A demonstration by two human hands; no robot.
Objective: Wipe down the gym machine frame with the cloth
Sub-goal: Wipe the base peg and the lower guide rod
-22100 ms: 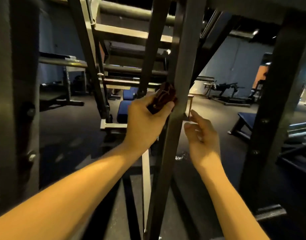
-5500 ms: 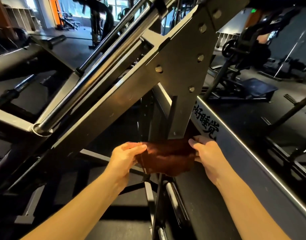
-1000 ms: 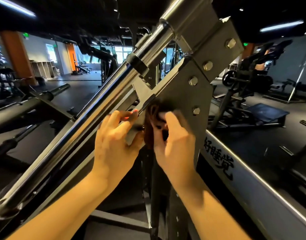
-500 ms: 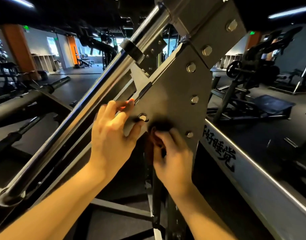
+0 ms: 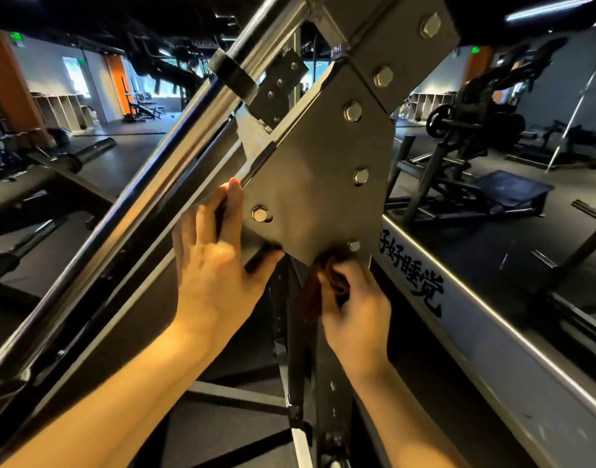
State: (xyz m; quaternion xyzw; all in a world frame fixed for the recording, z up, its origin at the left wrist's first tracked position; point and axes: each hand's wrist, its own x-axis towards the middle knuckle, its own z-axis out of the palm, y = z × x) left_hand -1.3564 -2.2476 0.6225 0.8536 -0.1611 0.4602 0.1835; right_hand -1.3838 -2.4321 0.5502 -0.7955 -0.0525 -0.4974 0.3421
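Both hands sit mid-frame: right hand [image 5: 357, 309], gripping the cloth [image 5: 310, 295], has slid down to the lower tip of the plate [image 5: 310, 184]; left hand [image 5: 215, 271] braces flat, open. Plate looks nearly wiped.

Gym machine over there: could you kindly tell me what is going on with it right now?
A person is wiping the gym machine frame by hand. The right hand grips a bunched reddish-brown cloth against the bottom corner of the grey bolted plate, just under its lowest bolt. The left hand rests on the slanted beam at the plate's left edge, fingers straight, holding nothing. A chrome rail runs diagonally above that hand.
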